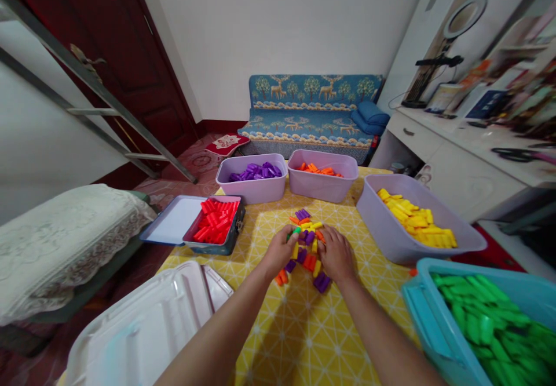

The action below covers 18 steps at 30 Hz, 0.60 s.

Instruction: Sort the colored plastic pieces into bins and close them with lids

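My left hand [279, 251] pinches a small green plastic piece [296, 231] between thumb and fingers, at the left side of a flat arrangement of coloured pieces. My right hand [337, 254] rests at its right side, thumb and fingers closed about an orange plastic piece [320, 236]. Between the hands lie several purple pieces [302, 255], red pieces [310, 262] and yellow pieces [317, 268], set close together. A row of purple pieces [303, 214] forms the far end. Orange pieces [282, 277] and a dark purple pair [322, 282] lie at the near end. My fingers hide some pieces.
Around the yellow tablecloth [299, 339] stand a purple-piece tub [256, 191], an orange-piece tub [321, 188], a yellow-piece tub [382, 232], a teal green-piece tub [428, 310] and a tin [212, 248] of red pieces. White lids [147, 334] lie front left. A sofa [310, 116] stands behind.
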{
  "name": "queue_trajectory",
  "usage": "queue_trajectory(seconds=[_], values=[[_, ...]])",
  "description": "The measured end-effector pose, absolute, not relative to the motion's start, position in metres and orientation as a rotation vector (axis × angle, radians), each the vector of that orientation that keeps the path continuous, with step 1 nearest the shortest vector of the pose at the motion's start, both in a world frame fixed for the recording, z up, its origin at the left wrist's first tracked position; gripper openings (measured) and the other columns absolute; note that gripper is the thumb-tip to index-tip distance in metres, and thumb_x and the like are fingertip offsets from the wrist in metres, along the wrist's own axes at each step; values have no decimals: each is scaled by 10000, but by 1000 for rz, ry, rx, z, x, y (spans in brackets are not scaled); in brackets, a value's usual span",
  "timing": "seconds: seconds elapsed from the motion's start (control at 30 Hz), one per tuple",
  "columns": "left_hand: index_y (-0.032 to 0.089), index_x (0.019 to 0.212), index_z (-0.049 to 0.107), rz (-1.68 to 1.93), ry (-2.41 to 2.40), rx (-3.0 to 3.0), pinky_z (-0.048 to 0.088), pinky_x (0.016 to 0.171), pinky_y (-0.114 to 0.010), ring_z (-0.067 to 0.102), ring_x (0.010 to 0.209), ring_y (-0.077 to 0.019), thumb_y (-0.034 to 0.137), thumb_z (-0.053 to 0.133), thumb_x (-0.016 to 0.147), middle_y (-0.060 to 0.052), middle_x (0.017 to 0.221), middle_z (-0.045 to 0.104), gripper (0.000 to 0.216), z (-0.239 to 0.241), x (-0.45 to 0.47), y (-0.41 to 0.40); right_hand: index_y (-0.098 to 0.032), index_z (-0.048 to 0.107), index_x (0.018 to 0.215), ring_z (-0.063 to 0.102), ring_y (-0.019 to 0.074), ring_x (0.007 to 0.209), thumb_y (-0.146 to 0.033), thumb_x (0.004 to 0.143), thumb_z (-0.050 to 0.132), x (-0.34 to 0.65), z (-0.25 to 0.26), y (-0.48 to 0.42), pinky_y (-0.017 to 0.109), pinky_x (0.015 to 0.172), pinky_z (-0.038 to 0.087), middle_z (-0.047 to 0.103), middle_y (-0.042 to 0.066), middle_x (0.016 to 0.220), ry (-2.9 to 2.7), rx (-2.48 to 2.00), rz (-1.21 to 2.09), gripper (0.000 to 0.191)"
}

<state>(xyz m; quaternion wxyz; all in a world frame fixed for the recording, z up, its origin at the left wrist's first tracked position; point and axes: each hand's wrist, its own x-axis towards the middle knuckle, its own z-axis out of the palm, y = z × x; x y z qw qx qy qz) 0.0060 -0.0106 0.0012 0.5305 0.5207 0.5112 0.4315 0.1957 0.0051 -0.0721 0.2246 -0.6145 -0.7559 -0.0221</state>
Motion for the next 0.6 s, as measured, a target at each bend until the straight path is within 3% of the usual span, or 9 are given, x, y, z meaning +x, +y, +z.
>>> queue_trajectory(seconds=[0.1,0.2,0.3,0.4,0.6], values=[[197,948,585,955,1477,1428,498,710,-259,683,834,-171,298,488,919,-56,926,723,143,5,-16,-5,-153,616,1262,487,257,1310,-194,919,484,195,-73,6,431,1116,356,586,119,1402,-2074,-1695,-75,370],[192,1017,616,575,1814,1765,480,793,-299,689,932,-212,211,450,935,-95,966,737,186,7,-35,-7,-149,624,1250,481,254,1318,-194,922,483,195,-75,7,429,1116,356,589,119,1399,-2066,-1693,-87,359],[173,1012,643,172,1982,1869,469,790,-336,688,997,-278,331,480,953,-154,1028,731,234,6,-41,-17,-150,623,1251,479,252,1321,-196,925,484,196,-75,7,429,1114,360,589,118,1401,-2069,-1686,-94,357],[174,1025,648,35,1975,1893,463,755,-328,690,994,-300,469,600,881,-155,1041,731,332,3,-37,-27,-147,626,1246,484,258,1316,-191,921,488,195,-74,6,430,1114,364,589,118,1400,-2072,-1692,-92,356],[207,978,686,37,2006,1939,429,721,-297,690,966,-268,406,600,876,-128,1022,740,239,0,-32,-29,-159,625,1250,493,254,1310,-181,908,494,194,-71,6,434,1111,369,598,123,1388,-2058,-1684,-92,367]])
